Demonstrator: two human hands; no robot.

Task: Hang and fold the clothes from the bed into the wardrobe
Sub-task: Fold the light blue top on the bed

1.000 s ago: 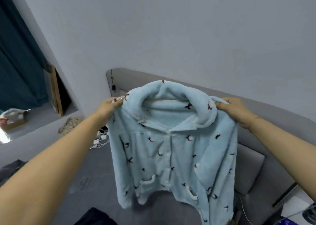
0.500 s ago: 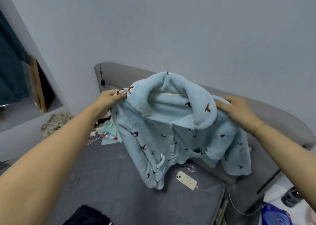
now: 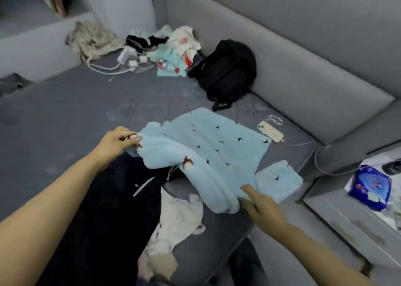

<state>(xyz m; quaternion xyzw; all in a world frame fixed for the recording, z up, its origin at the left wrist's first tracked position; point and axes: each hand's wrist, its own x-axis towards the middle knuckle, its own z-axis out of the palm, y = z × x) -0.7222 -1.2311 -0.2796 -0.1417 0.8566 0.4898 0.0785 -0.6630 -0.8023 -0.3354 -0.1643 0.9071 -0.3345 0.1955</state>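
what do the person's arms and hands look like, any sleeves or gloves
Both forearms are bare as far as the frame shows: no sleeves, gloves or watch in view. The left hand and right hand are uncovered. Any rings or nail polish are too blurred to tell.

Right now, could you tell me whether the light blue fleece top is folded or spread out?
Spread out, not folded: the light blue fleece top lies flat on the bed, and both hands grip its near edge.
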